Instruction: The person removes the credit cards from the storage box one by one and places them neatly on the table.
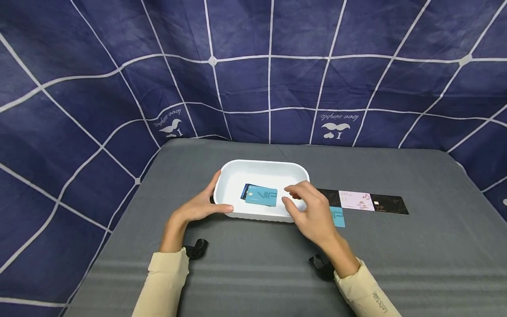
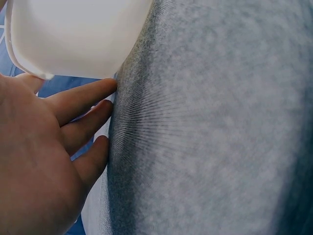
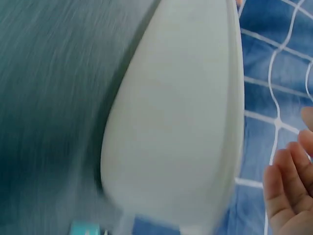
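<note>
A white tray [image 1: 257, 169] lies on the grey surface, holding a teal VIP card [image 1: 257, 200] on top of a dark blue card [image 1: 244, 191]. My left hand [image 1: 200, 204] steadies the tray's left end, thumb along the near rim and fingers against the end wall. In the left wrist view its other fingers stretch out straight to the cloth. Over the tray's right end hovers my right hand [image 1: 313, 211], its thumb and fingers loosely bent and apart, with nothing visible between them.
Right of the tray, a black card [image 1: 330, 197], a pink floral card [image 1: 355, 200] and a black VIP card [image 1: 390, 204] form a row. Another teal card [image 1: 338, 217] lies below, partly behind the right hand. A blue curtain [image 1: 245, 83] stands behind.
</note>
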`<control>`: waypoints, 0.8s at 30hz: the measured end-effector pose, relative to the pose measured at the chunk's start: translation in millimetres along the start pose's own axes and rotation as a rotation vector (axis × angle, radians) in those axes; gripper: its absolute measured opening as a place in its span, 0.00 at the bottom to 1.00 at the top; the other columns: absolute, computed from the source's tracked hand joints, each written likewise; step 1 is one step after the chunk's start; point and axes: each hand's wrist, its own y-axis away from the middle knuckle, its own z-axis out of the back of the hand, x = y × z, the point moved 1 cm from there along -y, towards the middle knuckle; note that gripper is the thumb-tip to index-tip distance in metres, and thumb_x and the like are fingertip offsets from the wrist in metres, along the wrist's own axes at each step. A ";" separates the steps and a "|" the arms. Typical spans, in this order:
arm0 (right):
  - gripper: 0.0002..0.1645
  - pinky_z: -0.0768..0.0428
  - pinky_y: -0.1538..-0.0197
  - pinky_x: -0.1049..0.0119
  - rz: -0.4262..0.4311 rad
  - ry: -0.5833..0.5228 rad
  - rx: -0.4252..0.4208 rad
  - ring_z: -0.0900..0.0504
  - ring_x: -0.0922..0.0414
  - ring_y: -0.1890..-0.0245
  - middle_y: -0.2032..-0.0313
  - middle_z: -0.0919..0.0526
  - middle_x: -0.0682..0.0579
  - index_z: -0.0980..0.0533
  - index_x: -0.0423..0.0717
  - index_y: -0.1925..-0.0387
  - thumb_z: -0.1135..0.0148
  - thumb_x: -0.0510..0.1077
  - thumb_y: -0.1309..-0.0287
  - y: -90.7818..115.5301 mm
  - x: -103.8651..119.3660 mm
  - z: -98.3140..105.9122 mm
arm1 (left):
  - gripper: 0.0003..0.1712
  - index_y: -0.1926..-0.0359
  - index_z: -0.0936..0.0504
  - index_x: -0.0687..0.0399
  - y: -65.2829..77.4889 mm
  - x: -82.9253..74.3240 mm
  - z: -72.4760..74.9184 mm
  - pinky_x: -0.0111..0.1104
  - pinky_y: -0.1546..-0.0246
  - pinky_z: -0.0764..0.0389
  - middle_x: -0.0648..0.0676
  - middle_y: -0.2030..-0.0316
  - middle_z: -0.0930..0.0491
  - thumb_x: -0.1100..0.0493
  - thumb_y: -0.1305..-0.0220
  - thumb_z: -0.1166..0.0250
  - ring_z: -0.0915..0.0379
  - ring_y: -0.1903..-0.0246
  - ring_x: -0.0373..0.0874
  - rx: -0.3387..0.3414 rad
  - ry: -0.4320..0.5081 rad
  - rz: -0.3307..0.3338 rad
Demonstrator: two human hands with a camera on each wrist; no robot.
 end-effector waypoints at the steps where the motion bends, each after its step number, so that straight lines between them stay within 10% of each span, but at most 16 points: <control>1: 0.11 0.26 0.64 0.65 0.001 -0.006 0.006 0.22 0.56 0.67 0.68 0.19 0.52 0.17 0.41 0.63 0.28 0.30 0.51 -0.5 2.2 -5.1 | 0.70 0.21 0.69 0.36 -0.2 -0.2 -0.6 0.57 0.33 0.55 0.57 0.23 0.63 0.47 0.48 0.24 0.60 0.28 0.56 0.002 0.003 -0.004; 10: 0.05 0.25 0.63 0.60 -0.027 -0.059 0.045 0.23 0.54 0.68 0.69 0.20 0.47 0.16 0.39 0.66 0.30 0.34 0.47 -22.9 0.9 -50.4 | 0.69 0.21 0.69 0.38 -0.2 1.2 0.1 0.56 0.33 0.54 0.57 0.23 0.62 0.48 0.47 0.24 0.58 0.29 0.56 0.001 0.021 -0.016; 24: 0.29 0.28 0.48 0.55 -0.345 0.087 0.574 0.27 0.50 0.54 0.55 0.23 0.45 0.20 0.42 0.43 0.27 0.50 0.44 -32.1 -26.8 -74.2 | 0.69 0.21 0.70 0.40 1.8 1.9 -1.0 0.55 0.33 0.53 0.54 0.23 0.64 0.47 0.46 0.25 0.59 0.28 0.54 0.022 0.047 -0.039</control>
